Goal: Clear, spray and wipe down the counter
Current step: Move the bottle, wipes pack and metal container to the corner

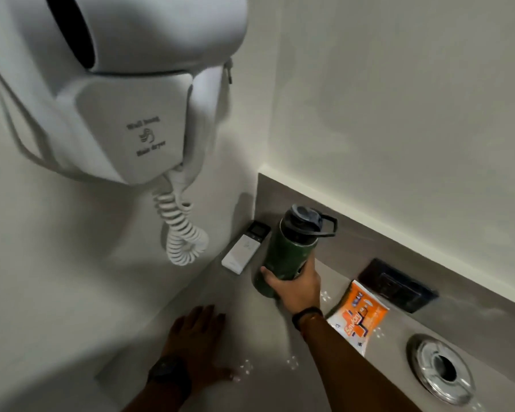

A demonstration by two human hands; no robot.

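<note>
Counter (250,328): grey, smooth, running from 7 o'clock to 4 o'clock under a white wall; not yet cleared.

Green bottle (283,254) stands near frame centre, tilted slightly, its base at or just above the surface; I cannot tell whether it touches. Right hand (295,288) is wrapped around its lower body, thumb on the near side, fingers curled behind. Left hand (197,334) lies flat, fingers spread and relaxed, on the counter at 7 o'clock of the bottle, gripping nothing.

Handling judgement: the bottle looks rigid metal with a smooth coat, likely heavy if full, possibly slick. The low grip puts the weight above the hand; mid-body or the lid's carry loop (327,226) would be steadier.

Also to clear: white remote (241,254) just beside the bottle at 9 o'clock, light and stiff, pinch by its long edges; orange sachet (360,315) at 4 o'clock, soft and crinkly, lift by an edge.

Hair dryer (125,93) is wall-mounted at 11 o'clock, its coiled cord (179,230) hanging close to the remote.
</note>
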